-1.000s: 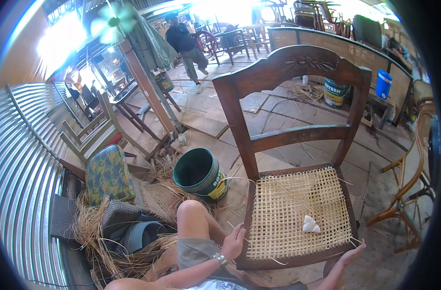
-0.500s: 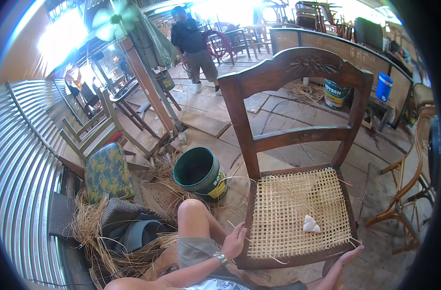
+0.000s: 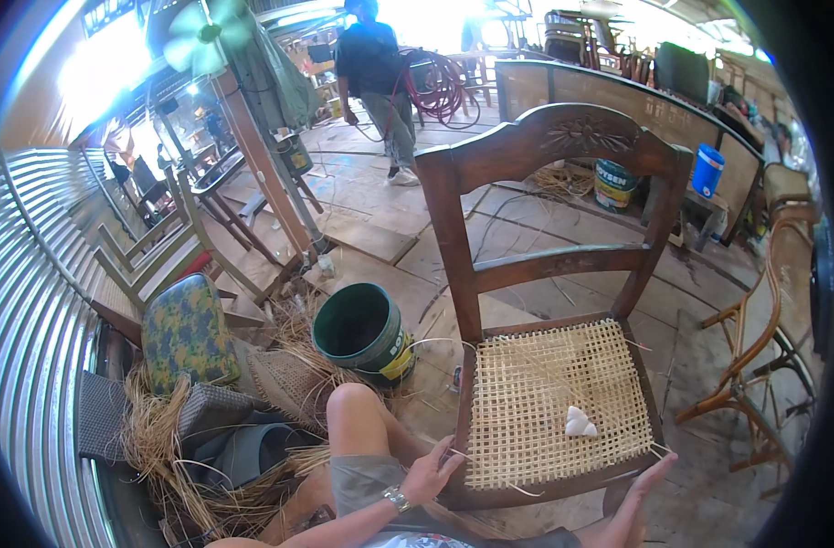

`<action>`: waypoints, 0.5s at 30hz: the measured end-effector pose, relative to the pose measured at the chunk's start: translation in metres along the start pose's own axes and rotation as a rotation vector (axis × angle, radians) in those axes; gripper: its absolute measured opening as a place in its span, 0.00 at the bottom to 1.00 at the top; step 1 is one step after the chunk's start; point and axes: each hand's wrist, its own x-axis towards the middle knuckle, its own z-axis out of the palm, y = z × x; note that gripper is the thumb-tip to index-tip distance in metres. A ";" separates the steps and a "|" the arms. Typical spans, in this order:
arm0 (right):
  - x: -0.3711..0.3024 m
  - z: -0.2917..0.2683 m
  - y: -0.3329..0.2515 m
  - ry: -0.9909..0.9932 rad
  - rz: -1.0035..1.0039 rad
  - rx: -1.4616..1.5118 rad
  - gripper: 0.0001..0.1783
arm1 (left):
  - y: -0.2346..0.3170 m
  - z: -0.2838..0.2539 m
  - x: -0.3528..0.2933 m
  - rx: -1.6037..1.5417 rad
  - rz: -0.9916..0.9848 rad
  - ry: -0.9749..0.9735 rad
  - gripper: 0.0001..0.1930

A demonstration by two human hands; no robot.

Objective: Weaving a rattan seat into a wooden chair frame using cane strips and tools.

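Observation:
A dark wooden chair (image 3: 554,258) with a carved top rail stands before me, its woven cane seat (image 3: 545,393) facing up. On the weave rests a small white lump (image 3: 579,423), perhaps wax or a shell. My left hand (image 3: 428,473), with a metal watch at the wrist, grips the seat frame near its front left corner; a cane end sticks out between thumb and fingers. At the front right corner my right hand (image 3: 650,482) is open, fingers straight, its edge touching the wood beside another loose strand. Part of that palm is turned away.
A dark green bucket (image 3: 358,333) stands left of the chair. Loose cane strips (image 3: 152,438) and a camouflage cushion (image 3: 190,331) lie further left. A rattan chair (image 3: 755,338) is at right. Behind, a person (image 3: 369,73) stands near coiled red hose (image 3: 440,87).
My left hand has slid along the seat frame toward the front corner. My right hand stays by its corner. The person behind has taken a step. The whole view has shifted slightly.

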 end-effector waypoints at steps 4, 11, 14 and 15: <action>0.005 -0.011 -0.013 -0.126 -0.031 -0.335 0.47 | -0.002 -0.013 -0.010 0.018 0.011 -0.057 0.37; -0.075 0.081 -0.191 -0.298 0.706 -0.214 0.37 | 0.029 -0.066 -0.005 -0.010 -0.068 -0.198 0.40; -0.093 0.112 -0.205 -0.449 0.690 -0.362 0.37 | -0.067 -0.129 0.024 0.353 0.282 0.367 0.40; -0.094 0.113 -0.209 -0.464 0.675 -0.416 0.38 | -0.042 -0.135 0.043 0.326 0.274 0.904 0.34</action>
